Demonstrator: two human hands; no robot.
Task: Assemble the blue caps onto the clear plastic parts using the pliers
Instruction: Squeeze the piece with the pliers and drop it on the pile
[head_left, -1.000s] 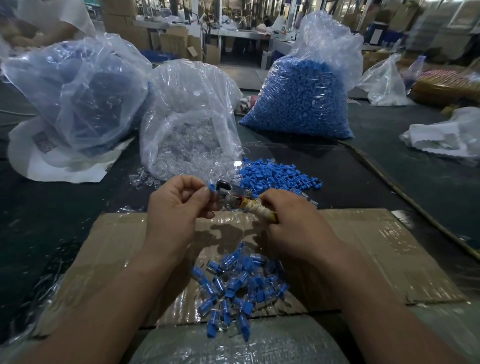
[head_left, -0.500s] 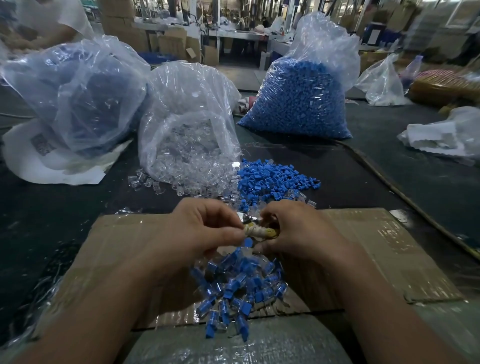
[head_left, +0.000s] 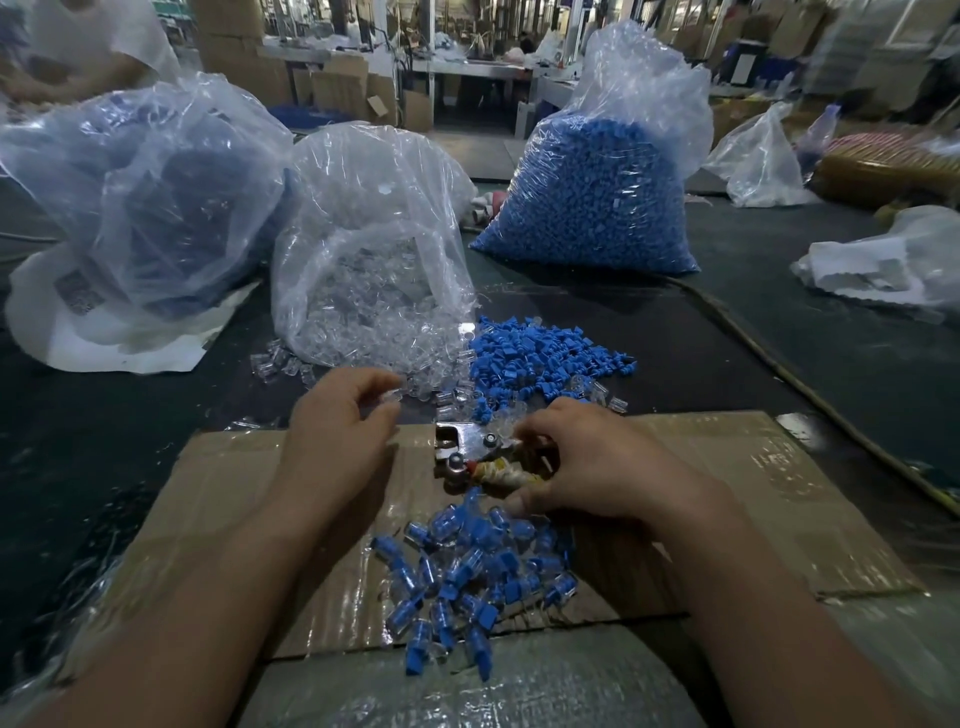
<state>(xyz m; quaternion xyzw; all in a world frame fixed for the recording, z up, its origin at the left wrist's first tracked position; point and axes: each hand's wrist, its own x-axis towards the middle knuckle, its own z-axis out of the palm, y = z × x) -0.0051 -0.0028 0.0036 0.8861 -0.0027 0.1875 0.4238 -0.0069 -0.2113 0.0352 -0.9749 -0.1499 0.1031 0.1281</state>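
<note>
My right hand (head_left: 597, 467) grips the taped handles of the metal pliers (head_left: 462, 454) over the cardboard sheet (head_left: 779, 499). The pliers' jaws point left, gape apart and hold nothing. My left hand (head_left: 337, 431) reaches to the near edge of the loose clear plastic parts (head_left: 441, 384), and its thumb and forefinger pinch one clear part (head_left: 392, 397). Loose blue caps (head_left: 540, 358) lie in a heap just behind the pliers. Several finished pieces, clear with blue caps (head_left: 467, 571), are piled on the cardboard between my forearms.
An open bag of clear parts (head_left: 363, 270) stands behind my left hand, a full bag of blue caps (head_left: 592, 197) at back right, and a big bluish bag (head_left: 145, 192) at back left. More plastic bags (head_left: 883, 270) lie at far right. Another person's arm (head_left: 52, 78) is at top left.
My left hand left the pliers and moved forward to the clear parts. The pliers' jaws have spread apart and are empty. My right hand stayed over the cardboard.
</note>
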